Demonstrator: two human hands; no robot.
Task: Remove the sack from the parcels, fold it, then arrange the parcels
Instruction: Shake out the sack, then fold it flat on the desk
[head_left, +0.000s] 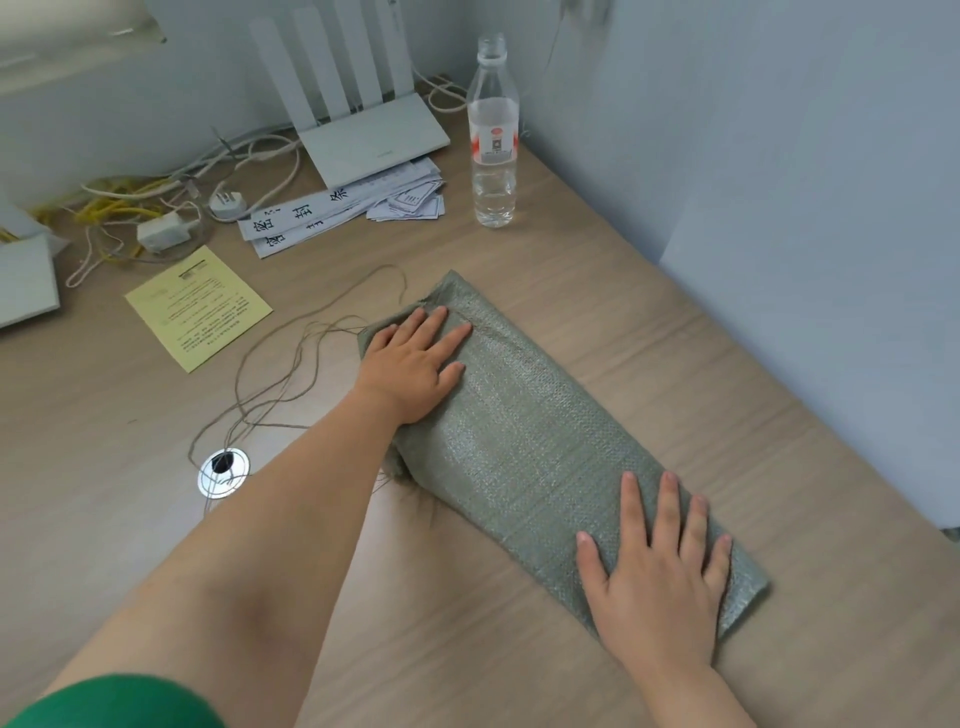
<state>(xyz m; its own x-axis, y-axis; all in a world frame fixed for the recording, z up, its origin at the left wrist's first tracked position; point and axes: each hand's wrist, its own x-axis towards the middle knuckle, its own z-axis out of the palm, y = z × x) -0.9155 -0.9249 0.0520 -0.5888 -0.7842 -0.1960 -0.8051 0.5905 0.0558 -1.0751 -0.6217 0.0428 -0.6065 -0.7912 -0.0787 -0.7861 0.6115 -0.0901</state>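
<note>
**2 palms flat on a folded grey-green woven plastic sack (530, 441)**

The sack lies on the pale wooden desk (675, 338), near the clear plastic water bottle (492, 140) and in front of it. The left hand (410, 364) presses the end nearer the bottle, fingers straight; the right hand (660, 571) rests spread on the end farther from it — neither grasps anything.

pale blue-grey walls (753, 130) meet in a corner behind a light wooden desk (130, 415).
</note>
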